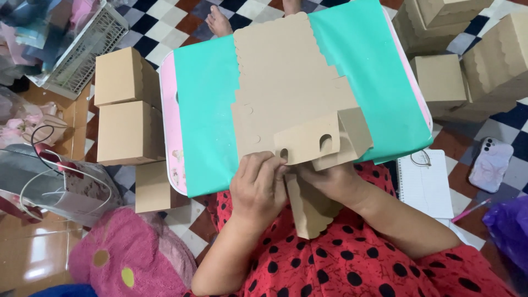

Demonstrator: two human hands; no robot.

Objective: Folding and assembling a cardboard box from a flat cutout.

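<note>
Over on the left, two finished brown cardboard boxes (127, 107) are sitting stacked beside the little table, with a third one (152, 187) lower down, so a fair bit looks done already. The white plastic basket (82, 49) is sitting up in the corner behind them.

In the middle, the flat die-cut cardboard blank (286, 93) is lying across the teal sheet (206, 110) covering the pink table (168, 121), near edge hanging over the lap. It's kraft brown, with scalloped edges, a few round holes and arched slots in the near flaps. I'd say this one is only just getting started: most of it is lying flat, only the near panels are being bent up.

The left hand (258, 187) is pinching the near flap, fingers together and clamped on the card. The right hand (330, 179) is tucked under the folded panel, thumb and fingers gripping it, though the fingertips are mostly hidden.

Off to the right, more finished boxes (456, 71) are piling up, plus a spiral notebook (426, 184) and a phone (489, 164) on the checkered floor.
</note>
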